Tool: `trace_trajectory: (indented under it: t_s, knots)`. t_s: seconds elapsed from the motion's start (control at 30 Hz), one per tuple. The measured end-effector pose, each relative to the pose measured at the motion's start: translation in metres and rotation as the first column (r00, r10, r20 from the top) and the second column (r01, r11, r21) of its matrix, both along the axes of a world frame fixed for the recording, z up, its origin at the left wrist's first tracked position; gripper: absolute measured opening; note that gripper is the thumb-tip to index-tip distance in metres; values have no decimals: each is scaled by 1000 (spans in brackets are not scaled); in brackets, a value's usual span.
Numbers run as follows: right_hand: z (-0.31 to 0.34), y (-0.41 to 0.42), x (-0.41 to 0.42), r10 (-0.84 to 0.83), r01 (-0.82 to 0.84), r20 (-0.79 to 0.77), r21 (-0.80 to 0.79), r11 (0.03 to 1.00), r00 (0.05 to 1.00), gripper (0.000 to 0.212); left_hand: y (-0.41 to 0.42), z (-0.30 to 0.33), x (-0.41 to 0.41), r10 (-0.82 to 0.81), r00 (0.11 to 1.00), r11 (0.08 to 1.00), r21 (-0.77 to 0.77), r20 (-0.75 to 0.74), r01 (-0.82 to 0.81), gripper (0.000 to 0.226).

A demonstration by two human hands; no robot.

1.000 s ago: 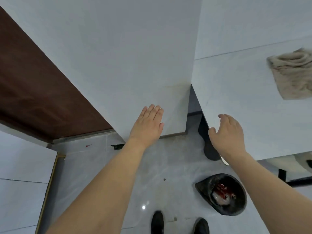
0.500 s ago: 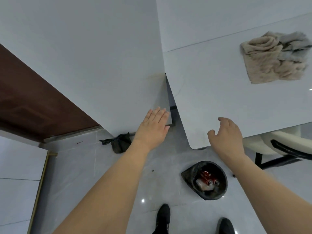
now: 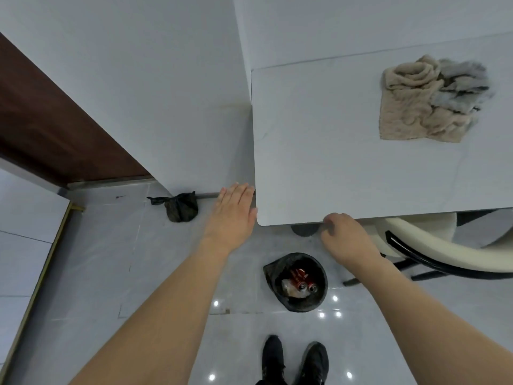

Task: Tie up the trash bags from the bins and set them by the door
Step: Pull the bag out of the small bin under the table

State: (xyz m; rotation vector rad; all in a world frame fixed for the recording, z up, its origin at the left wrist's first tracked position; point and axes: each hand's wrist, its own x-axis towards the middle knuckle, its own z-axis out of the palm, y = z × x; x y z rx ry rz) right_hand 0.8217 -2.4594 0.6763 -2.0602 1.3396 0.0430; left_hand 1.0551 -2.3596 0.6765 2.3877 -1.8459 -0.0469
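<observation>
Left hand flat, fingers straight, holding nothing; right hand loosely curled, also holding nothing. Bin with black bag liner sits on the floor below and between both hands, cans inside, bag untied. Table corner juts between the hands, above the bin. Tied black bag lies left of the left hand, by the wall near the brown door. Chair just right of the right hand.

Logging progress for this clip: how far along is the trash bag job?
Done: one tied black bag sits on the floor at the foot of the wall, near the brown door.
In hand: nothing. The left hand is flat and the right hand loosely curled; neither has a grip on anything.
Left: the bin by the table has its black liner untied, with cans inside.
</observation>
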Motion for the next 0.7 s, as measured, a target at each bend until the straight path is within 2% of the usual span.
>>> trace_trajectory:
  t_s: [0.13, 0.2, 0.3, 0.4, 0.5, 0.57, 0.63, 0.67, 0.7]
  knots:
    - [-31, 6, -14, 67, -56, -52, 198, 979, 996, 42, 1, -32, -26, 15, 994, 1000, 7, -109, -15, 47]
    - [-51, 5, -23, 61, -43, -62, 260, 965, 996, 40, 9, -52, -43, 47, 980, 996, -71, -192, -62, 39]
    - [-88, -2, -37, 66, -38, -84, 298, 954, 994, 31, 26, -88, -73, 58, 974, 984, -151, -217, -93, 31]
    - [-138, -17, -49, 57, -24, -85, 345, 938, 995, 28, 34, -139, -97, 131, 962, 981, -108, -239, -161, 27]
    - [-203, -33, -54, -15, 40, -69, 378, 925, 997, 21, 32, -208, -113, 283, 903, 950, -32, -324, -309, 23]
    - [-256, -42, -56, -48, 70, -72, 357, 931, 996, 14, 33, -265, -117, 376, 842, 914, 8, -387, -405, 25]
    - [-315, -49, -54, -101, 113, -52, 355, 928, 994, 16, 33, -326, -112, 492, 729, 843, 52, -476, -535, 29]
    - [-347, -53, -51, -134, 140, -41, 359, 923, 990, 19, 32, -357, -110, 559, 642, 789, 98, -525, -607, 31]
    - [-378, -56, -48, -177, 181, -45, 373, 910, 983, 23, 31, -388, -106, 627, 499, 708, 170, -598, -686, 32]
